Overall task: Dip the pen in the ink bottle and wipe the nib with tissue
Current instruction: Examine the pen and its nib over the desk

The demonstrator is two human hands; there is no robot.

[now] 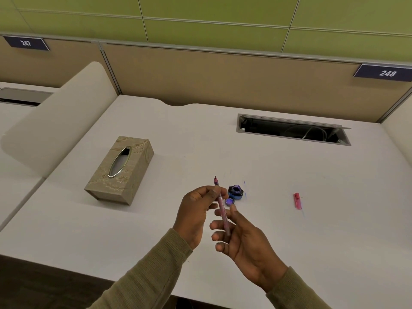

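Observation:
A slim pink pen (221, 204) points nib-up, away from me, above the white desk (312, 186). My left hand (194, 216) pinches its upper barrel. My right hand (243, 239) lies palm-up under the pen's rear end, fingers apart and touching it. Just right of the nib stands the small ink bottle (235, 192), uncapped, with blue ink inside. Its round blue lid (229, 201) lies beside it on the desk. A beige tissue box (121, 169) with an oval slot sits to the left; no tissue shows in the slot.
The pink pen cap (296, 200) lies on the desk to the right. An open cable tray (294, 130) is cut into the desk at the back. A curved divider panel (58, 117) rises on the left, and a partition wall (223, 70) stands behind.

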